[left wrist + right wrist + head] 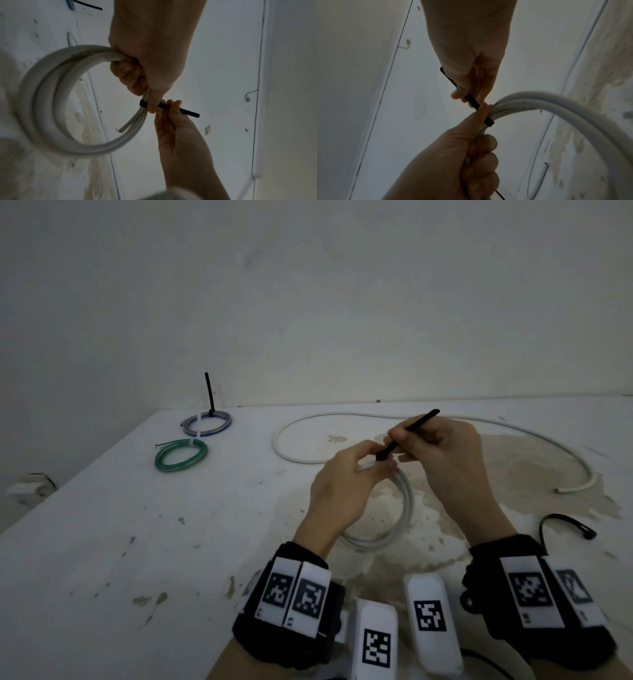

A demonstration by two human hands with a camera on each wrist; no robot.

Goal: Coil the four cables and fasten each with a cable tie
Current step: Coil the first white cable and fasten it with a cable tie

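My left hand (368, 465) grips a white cable coil (399, 518) above the table, fingers curled round the bundled strands (51, 102). A black cable tie (409, 431) is wrapped round the bundle at the grip, its head (488, 121) against the strands. My right hand (399, 441) pinches the tie's tail (471, 99) between thumb and fingers, just right of the left hand. A blue-grey coil (207, 422) with an upright black tie and a green coil (181, 455) lie tied at the far left. A long white cable (445, 422) lies uncoiled behind my hands.
A spare black cable tie (565, 525) lies on the table at the right, near my right wrist. The white table (137, 542) is stained and meets a pale wall at its far edge. The table's left edge drops off near the green coil.
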